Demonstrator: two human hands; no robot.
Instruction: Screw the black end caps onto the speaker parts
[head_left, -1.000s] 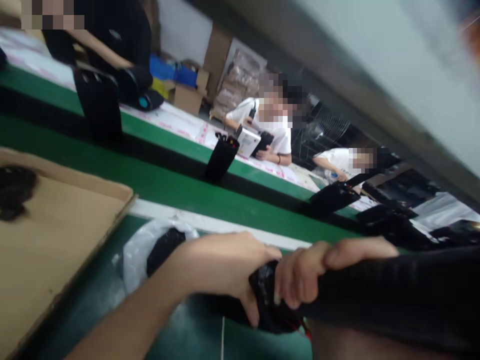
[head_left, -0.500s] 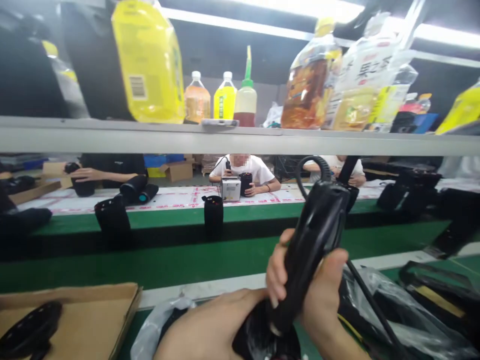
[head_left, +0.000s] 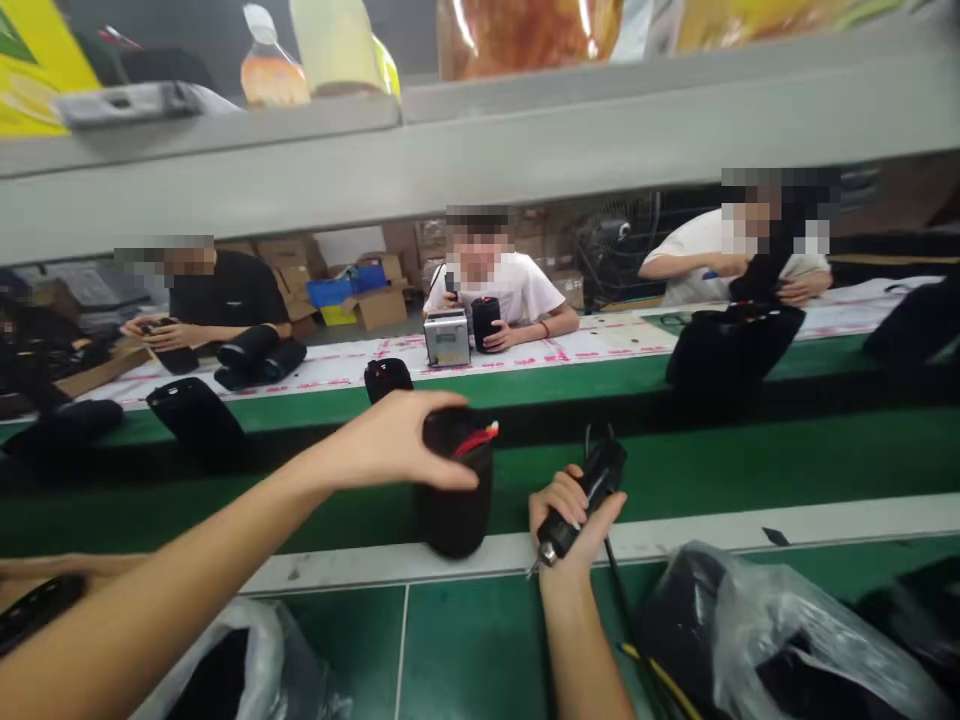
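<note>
My left hand [head_left: 397, 435] stretches forward and grips the top of a black cylindrical housing [head_left: 456, 515]. Red wires with a small white connector stick out of the housing's top. The cylinder is upright at the near edge of the green conveyor belt [head_left: 337, 505]; I cannot tell whether its base touches. To its right, my right hand [head_left: 574, 515] is wrapped round a black electric screwdriver [head_left: 606, 465]. The screwdriver's metal tip points down toward me, and its cord hangs beside my wrist.
Clear plastic bags [head_left: 780, 620] with black items lie at the right, another bag [head_left: 262, 650] at lower left. Overhead runs a grey shelf [head_left: 480, 150] with bottles. Black housings [head_left: 195, 415] stand along the belt. Across it, several people work; one person [head_left: 525, 290] sits opposite.
My left hand has moved forward and up from close to me, carrying the black housing to the belt. My right hand has drawn the screwdriver away from it. The view has tilted down.
</note>
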